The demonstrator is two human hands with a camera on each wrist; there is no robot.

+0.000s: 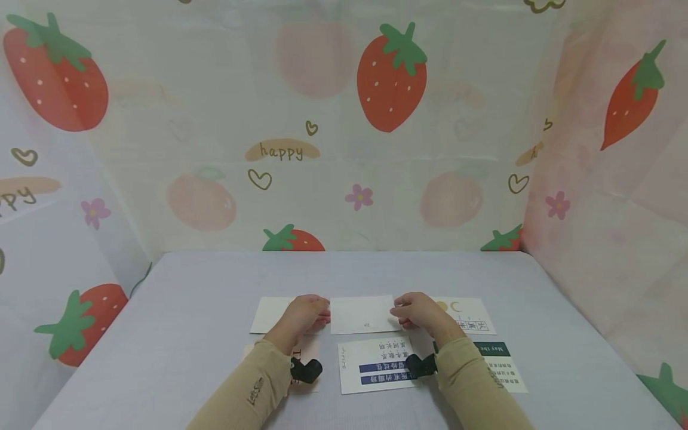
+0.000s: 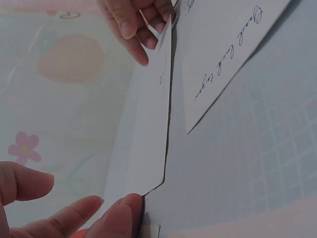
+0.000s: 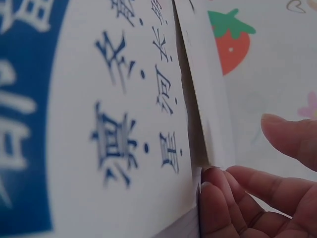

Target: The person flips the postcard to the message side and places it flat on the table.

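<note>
A plain white card (image 1: 362, 313) with a tiny mark near its front edge lies at the middle of the back row. My left hand (image 1: 302, 316) is at its left end; in the left wrist view the fingertips (image 2: 130, 206) meet the card's corner while the thumb stays apart. At the right end is my right hand (image 1: 421, 313). Its fingertips (image 3: 214, 186) touch the card's corner in the right wrist view, with the thumb raised away. Just in front lies a card with blue bands (image 1: 376, 364) and Chinese writing.
Behind my left hand lies another pale card (image 1: 269, 313). A moon card (image 1: 475, 316) is at the back right, with a green-banded card (image 1: 502, 367) in front of it. My left forearm partly covers a pinkish card (image 1: 309, 349). Strawberry-print cloth (image 1: 322, 119) surrounds the white table (image 1: 215, 272).
</note>
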